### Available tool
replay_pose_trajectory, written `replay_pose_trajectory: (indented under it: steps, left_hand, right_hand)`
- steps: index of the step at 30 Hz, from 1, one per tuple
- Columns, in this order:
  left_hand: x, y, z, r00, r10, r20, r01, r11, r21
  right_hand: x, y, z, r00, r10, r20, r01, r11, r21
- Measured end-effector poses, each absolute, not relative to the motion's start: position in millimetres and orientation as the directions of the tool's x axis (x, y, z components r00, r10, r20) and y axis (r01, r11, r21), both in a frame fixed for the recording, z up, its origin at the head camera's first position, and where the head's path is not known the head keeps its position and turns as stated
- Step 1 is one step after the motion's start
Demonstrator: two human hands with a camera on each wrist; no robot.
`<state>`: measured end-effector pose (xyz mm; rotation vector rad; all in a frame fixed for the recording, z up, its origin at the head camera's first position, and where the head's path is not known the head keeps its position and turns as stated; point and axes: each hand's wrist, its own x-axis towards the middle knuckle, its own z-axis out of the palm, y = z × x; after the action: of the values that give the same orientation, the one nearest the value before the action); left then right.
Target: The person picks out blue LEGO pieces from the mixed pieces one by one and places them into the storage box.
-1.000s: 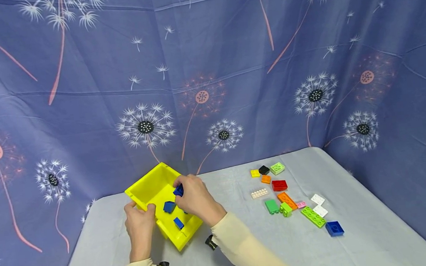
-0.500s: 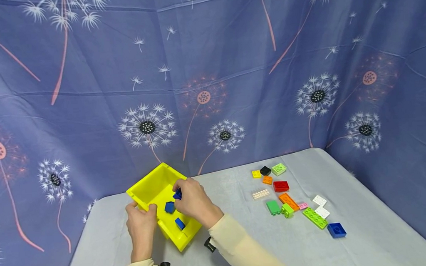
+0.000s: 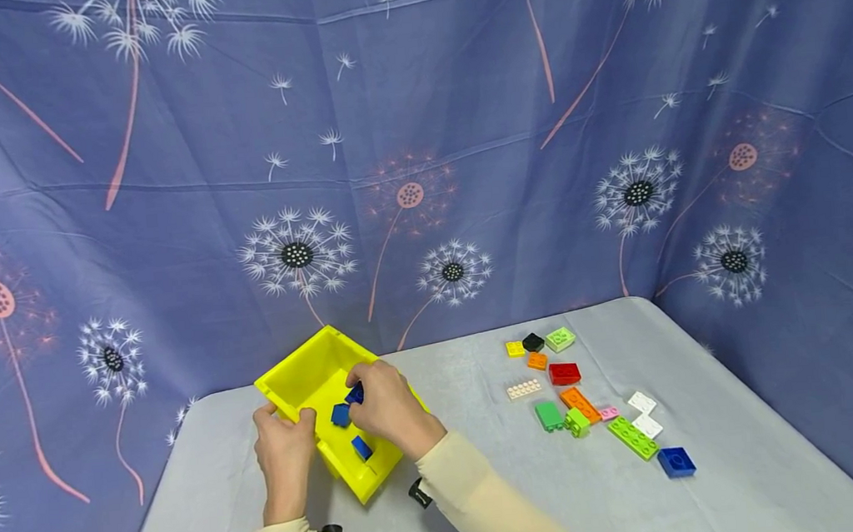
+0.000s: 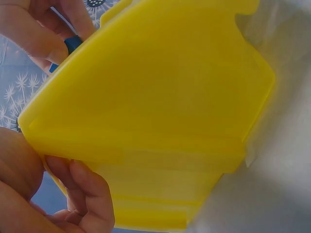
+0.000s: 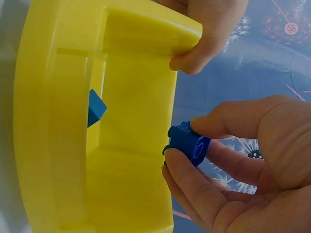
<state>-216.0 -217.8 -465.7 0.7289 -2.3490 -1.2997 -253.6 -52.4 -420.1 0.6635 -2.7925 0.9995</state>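
A yellow bin (image 3: 356, 478) stands tilted on the table, its open side facing up and back. My left hand (image 3: 286, 461) grips its left wall, thumb over the rim and fingers curled underneath, as the left wrist view shows. Over the bin's opening, my right hand (image 3: 395, 410) pinches a small blue toy brick (image 5: 187, 141) between thumb and fingers. The brick's hollow underside is partly visible in the right wrist view. Inside the bin lie a blue brick (image 3: 340, 415) and another blue brick (image 3: 362, 448).
Right of the bin, loose bricks lie scattered on the grey table (image 3: 477, 429): a red brick (image 3: 564, 374), an orange plate (image 3: 580, 405), a lime plate (image 3: 633, 438), a green brick (image 3: 549, 416), a blue brick (image 3: 676, 462) and several others. A patterned blue curtain (image 3: 512, 209) hangs behind.
My right hand has shifted slightly left and down, and the blue brick it pinches sits a little lower over the bin. The left hand keeps its grip on the bin.
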Motion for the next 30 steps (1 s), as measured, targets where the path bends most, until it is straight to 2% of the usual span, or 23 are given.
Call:
replay_pose_trajectory:
  steps: [16, 30]
  left_hand:
    - [-216.3, -218.5, -468.5, -0.814, -0.578, 0.067, -0.247, 0.448, 0.859]
    - [-215.9, -217.8, -467.7, -0.811, -0.581, 0.070, -0.252, 0.455, 0.854]
  right_hand:
    - [-253.0, -53.3, -422.8, -0.905, -0.371, 0.208, -0.418, 0.689, -0.592]
    - [-250.4, -48.8, -420.3, -0.895, -0.377, 0.239, -0.443, 0.675, -0.590]
